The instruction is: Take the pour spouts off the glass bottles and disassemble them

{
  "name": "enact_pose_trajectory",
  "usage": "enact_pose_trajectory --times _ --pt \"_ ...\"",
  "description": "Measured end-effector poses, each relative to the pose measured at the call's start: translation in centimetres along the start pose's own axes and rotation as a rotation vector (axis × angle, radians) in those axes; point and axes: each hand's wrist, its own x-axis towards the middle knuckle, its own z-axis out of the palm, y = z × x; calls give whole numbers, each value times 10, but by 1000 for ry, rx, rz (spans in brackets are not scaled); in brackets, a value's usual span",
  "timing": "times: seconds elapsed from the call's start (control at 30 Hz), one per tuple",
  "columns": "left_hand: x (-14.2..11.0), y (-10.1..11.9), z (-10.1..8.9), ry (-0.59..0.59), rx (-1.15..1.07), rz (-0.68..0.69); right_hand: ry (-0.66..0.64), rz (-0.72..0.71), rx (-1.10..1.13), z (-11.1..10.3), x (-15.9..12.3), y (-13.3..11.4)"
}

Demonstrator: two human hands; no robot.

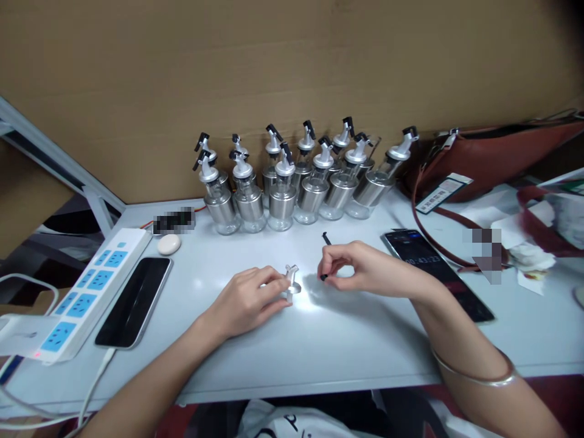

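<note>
At the bottom of the frame, beyond a lap in printed white cloth, runs the front edge of a pale, glossy bench [255, 365]. At lower left, a white power strip [86, 298] lies beside a dark-screened smartphone [134, 302] with a cable at its near end. Around the centre, the left hand [249, 301] has its grip closed on a silvery pourer spout [292, 285], fingers above and thumb below. Just to the right, the right hand [349, 267] pinches a small black part [324, 277]; a dark, hooked tip shows above its fingers. Right of centre, a phone showing a timer [435, 274] lies partly behind the right forearm. Farther back, a cluster of glass bottles with metal sleeves [281, 204] stands upright, capped with silvery spouts and black flip lids; whether they hold liquid cannot be told. At upper right sits a brown leather bag [497, 152] with a tag. A plain brown cardboard-like panel [283, 67] fills the top.
</note>
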Motion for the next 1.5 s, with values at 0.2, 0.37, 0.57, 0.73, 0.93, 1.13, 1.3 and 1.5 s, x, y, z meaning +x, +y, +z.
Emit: enact_pose_trajectory --times 0.2,0.37,0.57,0.73,0.93,1.13,1.3,1.5 --pt "0 0 1 -5 -2 8 132 -139 115 14 4 -7" --pt "0 1 1 48 -17 27 358 -191 185 25 11 -5" --pt "1 1 -1 81 -5 32 450 -217 280 32 15 -4" --pt "2 2 -2 83 2 43 464 -226 230 34 14 -2" --pt "2 2 -2 81 2 51 471 -281 153 34 14 -3" --pt "1 2 -2 73 17 60 464 -390 91 36 15 -3" --pt "0 1 -2 90 42 46 382 -235 328 35 16 -3" --pt "1 2 -2 117 44 45 23 38 1010 44 23 -3"
